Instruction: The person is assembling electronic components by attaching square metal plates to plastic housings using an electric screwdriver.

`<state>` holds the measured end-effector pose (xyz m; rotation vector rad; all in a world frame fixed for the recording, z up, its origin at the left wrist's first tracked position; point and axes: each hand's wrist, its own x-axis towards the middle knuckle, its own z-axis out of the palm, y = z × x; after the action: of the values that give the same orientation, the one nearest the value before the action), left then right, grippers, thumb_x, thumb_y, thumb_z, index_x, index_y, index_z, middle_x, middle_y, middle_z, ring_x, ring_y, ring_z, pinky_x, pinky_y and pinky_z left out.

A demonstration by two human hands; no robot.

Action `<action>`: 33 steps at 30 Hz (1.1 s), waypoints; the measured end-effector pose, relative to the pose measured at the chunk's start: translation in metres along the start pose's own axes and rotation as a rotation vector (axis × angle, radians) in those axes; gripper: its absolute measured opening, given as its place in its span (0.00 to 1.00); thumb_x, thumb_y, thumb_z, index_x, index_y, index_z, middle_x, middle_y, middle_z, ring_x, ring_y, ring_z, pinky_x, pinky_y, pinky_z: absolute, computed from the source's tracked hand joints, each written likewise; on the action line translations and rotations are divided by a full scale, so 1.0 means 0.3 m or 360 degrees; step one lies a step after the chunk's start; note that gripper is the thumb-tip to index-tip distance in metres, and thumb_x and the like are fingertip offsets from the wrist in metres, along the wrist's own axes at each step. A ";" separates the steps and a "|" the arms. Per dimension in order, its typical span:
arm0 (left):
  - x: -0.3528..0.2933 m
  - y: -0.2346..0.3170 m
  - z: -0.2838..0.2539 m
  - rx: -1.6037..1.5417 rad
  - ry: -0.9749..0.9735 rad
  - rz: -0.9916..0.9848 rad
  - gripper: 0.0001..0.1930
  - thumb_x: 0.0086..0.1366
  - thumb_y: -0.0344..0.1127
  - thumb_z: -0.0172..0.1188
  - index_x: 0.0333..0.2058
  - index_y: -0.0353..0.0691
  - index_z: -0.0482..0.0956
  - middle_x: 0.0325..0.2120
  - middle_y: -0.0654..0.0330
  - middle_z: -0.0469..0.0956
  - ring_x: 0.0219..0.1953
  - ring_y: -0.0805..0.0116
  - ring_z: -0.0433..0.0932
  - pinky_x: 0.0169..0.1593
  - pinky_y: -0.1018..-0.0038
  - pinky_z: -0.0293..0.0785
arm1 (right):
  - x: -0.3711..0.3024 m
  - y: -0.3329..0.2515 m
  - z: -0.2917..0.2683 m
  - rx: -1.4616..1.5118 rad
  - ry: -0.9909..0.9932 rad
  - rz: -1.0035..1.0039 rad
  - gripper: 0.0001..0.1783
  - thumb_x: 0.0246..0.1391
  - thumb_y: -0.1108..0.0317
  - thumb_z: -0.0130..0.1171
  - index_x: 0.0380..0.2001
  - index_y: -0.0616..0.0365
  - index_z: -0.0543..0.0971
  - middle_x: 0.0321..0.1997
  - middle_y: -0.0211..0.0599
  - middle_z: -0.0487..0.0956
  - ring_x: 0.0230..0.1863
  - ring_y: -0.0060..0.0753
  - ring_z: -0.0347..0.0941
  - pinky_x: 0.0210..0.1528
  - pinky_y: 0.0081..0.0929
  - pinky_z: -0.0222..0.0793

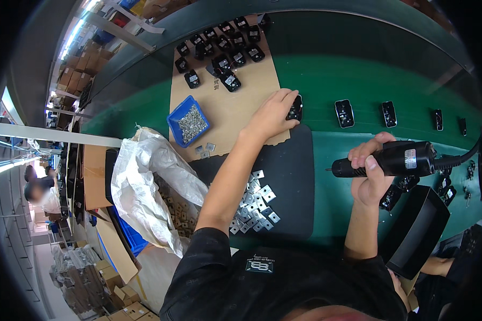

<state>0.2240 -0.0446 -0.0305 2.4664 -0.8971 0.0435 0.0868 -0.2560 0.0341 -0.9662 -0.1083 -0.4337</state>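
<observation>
My left hand (272,116) reaches to the right edge of the cardboard sheet, its fingers curled over a small black housing (296,109) and partly covering it. In my right hand (372,182) is a black electric screwdriver (399,160) with a corded end; its bit points left, over the green surface, apart from the housing. A blue tray (173,121) of small metal screws (191,126) sits left of my left hand. Beneath my left forearm, square metal plates (260,200) with holes lie piled on a black mat (294,176).
Several black housings (230,81) cover the far part of the cardboard sheet (246,101). More housings (344,113) stand in a row rightward on the green surface (316,80). A white sack (136,166) of metal pieces is at left; a black box (423,230) stands near right.
</observation>
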 end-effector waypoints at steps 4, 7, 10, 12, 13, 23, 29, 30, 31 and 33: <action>-0.029 0.071 0.002 0.0108 0.0116 -0.0047 0.37 0.44 0.37 0.70 0.54 0.32 0.67 0.50 0.47 0.69 0.53 0.49 0.69 0.57 0.65 0.67 | -0.014 -0.008 -0.003 -0.0035 0.0005 -0.0009 0.24 0.44 0.73 0.59 0.46 0.62 0.65 0.22 0.33 0.70 0.24 0.25 0.68 0.31 0.28 0.66; -0.068 0.176 -0.031 -0.0006 0.0190 -0.0026 0.35 0.45 0.37 0.69 0.53 0.31 0.68 0.49 0.47 0.69 0.52 0.48 0.70 0.56 0.64 0.68 | -0.021 -0.014 -0.006 -0.0008 0.0022 -0.0009 0.24 0.45 0.72 0.59 0.46 0.62 0.64 0.21 0.33 0.70 0.23 0.24 0.68 0.31 0.28 0.66; -0.152 0.273 -0.034 -0.0169 0.0148 0.0033 0.35 0.44 0.37 0.69 0.51 0.30 0.69 0.47 0.46 0.70 0.50 0.48 0.71 0.54 0.64 0.69 | -0.019 -0.015 -0.009 -0.0023 -0.0002 -0.0007 0.24 0.45 0.70 0.59 0.46 0.63 0.64 0.21 0.33 0.70 0.23 0.25 0.67 0.31 0.28 0.65; -0.201 0.315 -0.004 -0.0219 0.0076 0.0061 0.34 0.43 0.37 0.69 0.50 0.30 0.69 0.47 0.46 0.71 0.49 0.49 0.71 0.53 0.65 0.69 | -0.005 -0.013 -0.018 -0.0044 0.0001 -0.0068 0.25 0.46 0.68 0.58 0.48 0.64 0.63 0.21 0.33 0.69 0.24 0.27 0.66 0.32 0.31 0.65; -0.235 0.336 0.010 -0.0251 0.0048 0.0003 0.34 0.43 0.37 0.69 0.50 0.30 0.69 0.47 0.46 0.71 0.49 0.49 0.71 0.53 0.65 0.69 | -0.002 -0.016 -0.018 -0.0015 -0.0034 -0.0087 0.26 0.47 0.68 0.57 0.49 0.65 0.63 0.22 0.34 0.68 0.24 0.28 0.65 0.33 0.32 0.64; -0.417 0.351 -0.011 -0.0286 0.0302 -0.0144 0.32 0.45 0.35 0.69 0.52 0.35 0.70 0.49 0.49 0.70 0.50 0.50 0.70 0.54 0.64 0.68 | -0.003 -0.019 -0.042 0.0088 -0.0146 -0.0050 0.26 0.50 0.68 0.53 0.52 0.64 0.65 0.24 0.35 0.67 0.28 0.29 0.63 0.37 0.33 0.60; -0.561 0.254 -0.092 0.0163 0.0262 -0.0536 0.19 0.52 0.27 0.61 0.45 0.36 0.76 0.43 0.50 0.74 0.44 0.51 0.73 0.48 0.65 0.71 | -0.015 -0.042 -0.052 0.0076 -0.0129 -0.0083 0.25 0.50 0.68 0.53 0.52 0.64 0.65 0.25 0.36 0.68 0.28 0.30 0.64 0.37 0.33 0.61; -0.575 0.235 -0.092 0.0199 0.0197 -0.0606 0.16 0.53 0.27 0.61 0.43 0.35 0.77 0.41 0.51 0.75 0.43 0.51 0.74 0.47 0.65 0.71 | -0.014 -0.040 -0.046 0.0076 -0.0135 -0.0085 0.25 0.50 0.68 0.53 0.52 0.64 0.65 0.25 0.36 0.68 0.28 0.30 0.64 0.37 0.33 0.61; -0.584 0.223 -0.088 0.0233 0.0131 -0.0674 0.14 0.53 0.26 0.61 0.40 0.35 0.79 0.39 0.52 0.76 0.41 0.51 0.75 0.45 0.65 0.72 | -0.015 -0.037 -0.041 0.0090 -0.0160 -0.0082 0.25 0.50 0.68 0.53 0.52 0.65 0.65 0.25 0.36 0.68 0.28 0.30 0.64 0.37 0.33 0.61; -0.594 0.222 -0.078 0.0172 0.0156 -0.0700 0.11 0.53 0.26 0.61 0.38 0.35 0.79 0.37 0.52 0.76 0.39 0.51 0.75 0.44 0.66 0.72 | -0.017 -0.032 -0.040 0.0094 -0.0184 -0.0079 0.25 0.50 0.68 0.53 0.52 0.65 0.65 0.25 0.36 0.68 0.28 0.31 0.64 0.38 0.34 0.62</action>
<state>0.0476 0.0287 -0.0151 2.6810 -0.3049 0.0597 0.0771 -0.2689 0.0332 -0.9314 -0.2487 -0.4177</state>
